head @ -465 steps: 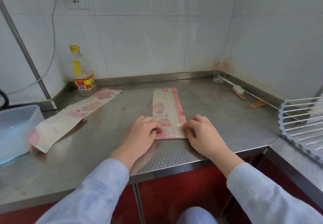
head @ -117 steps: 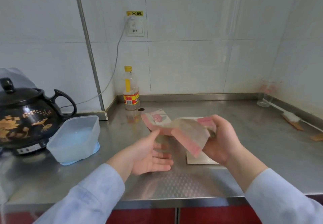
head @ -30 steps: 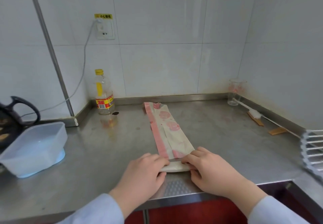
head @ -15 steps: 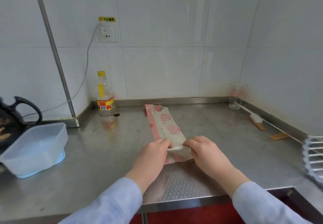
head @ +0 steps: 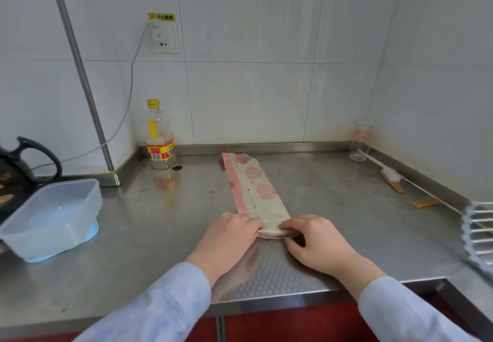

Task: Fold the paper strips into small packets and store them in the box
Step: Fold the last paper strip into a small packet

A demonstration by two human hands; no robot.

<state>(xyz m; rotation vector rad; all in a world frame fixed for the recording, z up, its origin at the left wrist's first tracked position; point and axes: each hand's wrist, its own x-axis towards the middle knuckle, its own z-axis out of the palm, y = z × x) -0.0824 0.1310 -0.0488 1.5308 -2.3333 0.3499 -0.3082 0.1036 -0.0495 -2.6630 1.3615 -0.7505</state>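
Both hands pinch the folded near end of the paper strip [head: 256, 189] on the worktop [head: 160, 235]
The left hand [head: 232, 232] and right hand [head: 317, 243] curl their fingers onto the fold; the rest of the strip lies flat, running toward the wall, with the box [head: 53, 216] well apart at the left. The fold looks puffy, not creased, so it may spring open if let go, and uneven pressure could skew it

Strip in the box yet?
No, the strip lies on the counter, held by left hand and right hand, apart from the box.
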